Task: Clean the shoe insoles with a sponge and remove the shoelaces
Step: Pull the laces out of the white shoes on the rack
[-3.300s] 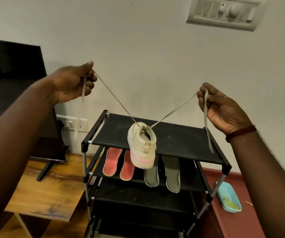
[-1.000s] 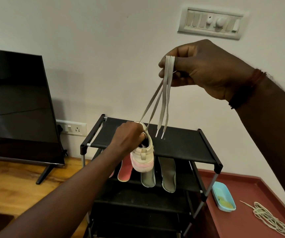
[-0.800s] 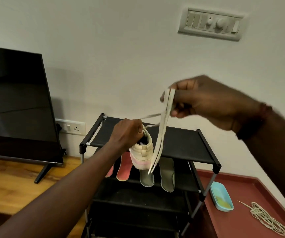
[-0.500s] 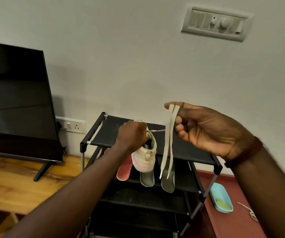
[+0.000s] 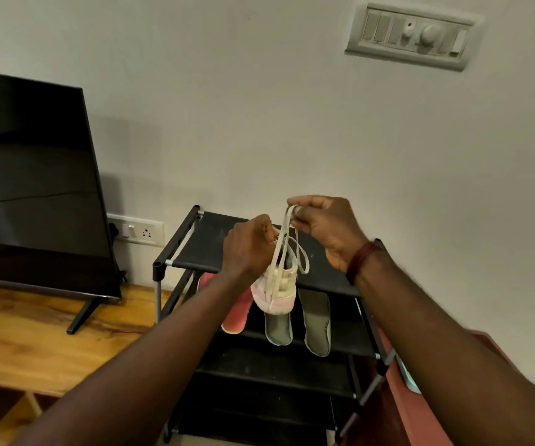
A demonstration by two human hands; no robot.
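Both shoelace strands point(image 5: 279, 252) are pinched in the right hand point(image 5: 327, 233), the shoe point(image 5: 277, 297) clutched in the left hand point(image 5: 247, 249). Eyelet snagging is risked by jerking.

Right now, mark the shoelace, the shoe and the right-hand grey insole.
shoelace point(image 5: 279, 244), head view, on the doubled strand above the shoe.
shoe point(image 5: 275, 299), head view, lower end by the pink stripe.
grey insole point(image 5: 317, 320), head view, middle of the rightmost insole.

- The right hand point(image 5: 327, 233), pinching the shoelace point(image 5: 281, 239), is coming down from high up to just beside the left hand point(image 5: 248, 246).
- The shoelace is slackening, looping and draping over the shoe point(image 5: 277, 291).
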